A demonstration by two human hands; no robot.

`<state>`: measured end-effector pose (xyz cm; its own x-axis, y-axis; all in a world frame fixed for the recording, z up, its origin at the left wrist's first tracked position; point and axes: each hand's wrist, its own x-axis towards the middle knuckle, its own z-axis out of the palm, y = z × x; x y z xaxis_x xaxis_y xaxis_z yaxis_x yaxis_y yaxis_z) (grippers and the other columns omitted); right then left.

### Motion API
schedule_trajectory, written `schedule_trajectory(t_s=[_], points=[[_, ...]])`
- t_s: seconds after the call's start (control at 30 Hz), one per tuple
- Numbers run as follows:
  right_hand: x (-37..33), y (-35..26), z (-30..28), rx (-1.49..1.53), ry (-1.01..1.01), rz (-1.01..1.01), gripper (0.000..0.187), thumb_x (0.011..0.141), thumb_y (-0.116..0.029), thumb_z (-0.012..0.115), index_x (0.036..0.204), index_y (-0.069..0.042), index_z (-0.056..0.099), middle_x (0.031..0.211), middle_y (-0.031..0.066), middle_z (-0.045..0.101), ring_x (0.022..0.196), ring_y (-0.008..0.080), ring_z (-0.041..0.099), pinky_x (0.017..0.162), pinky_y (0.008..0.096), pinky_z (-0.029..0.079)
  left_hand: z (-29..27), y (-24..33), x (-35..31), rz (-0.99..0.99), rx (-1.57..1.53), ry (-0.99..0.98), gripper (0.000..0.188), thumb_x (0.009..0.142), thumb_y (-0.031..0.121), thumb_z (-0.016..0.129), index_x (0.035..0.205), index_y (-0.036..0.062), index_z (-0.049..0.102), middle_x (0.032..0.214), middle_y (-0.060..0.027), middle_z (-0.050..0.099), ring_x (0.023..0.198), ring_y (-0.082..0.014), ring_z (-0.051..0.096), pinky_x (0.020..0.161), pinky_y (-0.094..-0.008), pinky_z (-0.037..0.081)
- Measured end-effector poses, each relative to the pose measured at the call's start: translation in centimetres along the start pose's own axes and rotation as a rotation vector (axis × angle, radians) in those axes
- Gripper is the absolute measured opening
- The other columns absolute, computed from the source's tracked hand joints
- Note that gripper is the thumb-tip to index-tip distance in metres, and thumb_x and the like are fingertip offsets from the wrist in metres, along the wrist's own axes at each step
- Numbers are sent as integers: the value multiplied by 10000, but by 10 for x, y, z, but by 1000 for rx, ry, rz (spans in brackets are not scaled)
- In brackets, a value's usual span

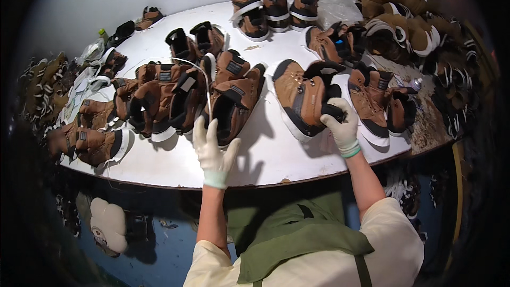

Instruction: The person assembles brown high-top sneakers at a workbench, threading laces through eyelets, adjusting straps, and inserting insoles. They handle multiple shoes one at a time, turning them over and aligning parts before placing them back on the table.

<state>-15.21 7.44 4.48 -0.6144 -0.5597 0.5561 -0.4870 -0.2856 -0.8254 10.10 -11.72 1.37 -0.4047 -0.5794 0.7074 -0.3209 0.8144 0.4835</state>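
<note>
My gloved right hand [342, 124] is closed on the black heel collar of a brown and black work shoe [305, 98], which is tilted with its toe pointing away and its pale sole edge facing left. My gloved left hand [215, 149] is at the near middle of the table, thumb apart. A thin white strip [206, 82] arcs down to its fingers and appears held between them. Just beyond that hand lie brown shoes [234, 101] with black linings. Another pair of brown shoes [372, 101] is close to the right of my right hand.
The white table [175, 172] carries several brown shoes [159, 95] on the left and upright ones [275, 8] at the back. Piles of tan shoes [404, 16] crowd the right side. Clear plastic [340, 8] lies at the back. Below left is a cushioned stool [108, 223].
</note>
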Motion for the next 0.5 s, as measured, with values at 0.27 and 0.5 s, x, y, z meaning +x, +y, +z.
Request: schedule_trajectory(t_s=[0.27, 0.5], points=[[-3, -4, -14, -14, 53, 34, 285, 744, 26, 737, 967, -30, 569, 891, -29, 541, 813, 65, 510, 753, 213, 440, 17, 1, 19, -82, 471, -228, 512, 649, 317, 820, 1038, 53, 616, 1341, -200, 472, 1259, -376, 411, 1038, -481, 307], [4, -4, -24, -21, 47, -7, 284, 761, 9, 745, 976, -31, 564, 883, -34, 530, 801, 56, 500, 743, 202, 435, 6, -1, 23, -55, 327, -279, 472, 652, 313, 826, 972, 39, 614, 1256, -204, 495, 1219, -383, 439, 1022, -466, 343]])
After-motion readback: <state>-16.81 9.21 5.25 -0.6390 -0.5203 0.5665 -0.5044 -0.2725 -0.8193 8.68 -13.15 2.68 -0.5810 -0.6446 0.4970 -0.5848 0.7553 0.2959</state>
